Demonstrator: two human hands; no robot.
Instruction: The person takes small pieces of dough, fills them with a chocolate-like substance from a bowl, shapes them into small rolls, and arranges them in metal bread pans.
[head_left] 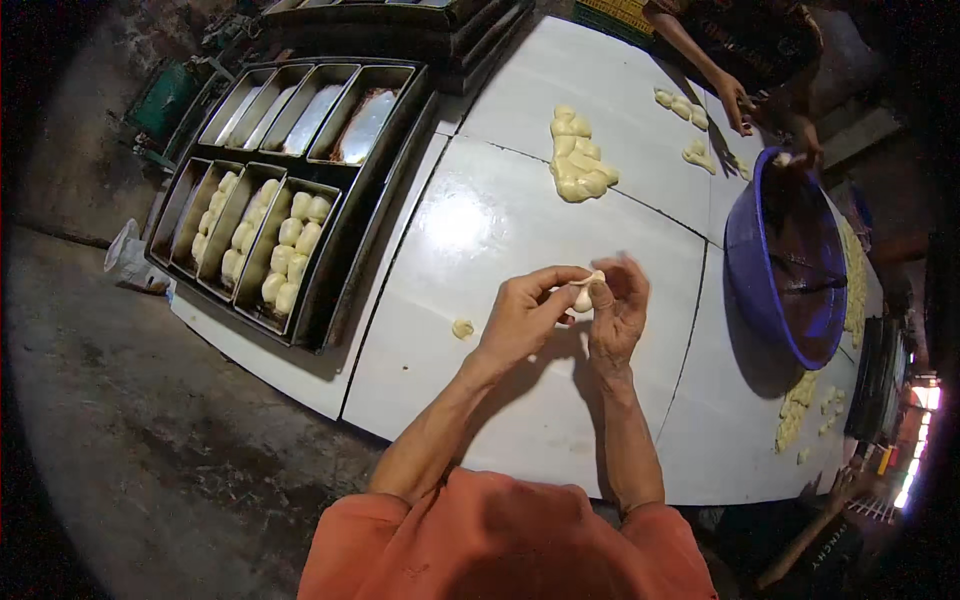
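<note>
Above the white tiled table [440, 290], my left hand [522, 312] pinches a small piece of pale dough [583, 299] between thumb and fingers. From the other side my right hand [618, 325] grips the same piece, thumb on it; its fingertips are blurred. A single small dough lump [462, 328] lies to the left of my left wrist. Farther away sits a heap of dough pieces [578, 165]. In the loaf pans [332, 190] at the left, several rows of round dough balls [290, 250] are packed; other pans there hold no dough.
A big purple basin [745, 250] with dark brown contents stands at the right. Beyond it a co-worker's hand [737, 105] is near more dough pieces [682, 106]. Further dough [795, 412] lies at the table's right end. Dark trays [460, 45] are stacked at the back left.
</note>
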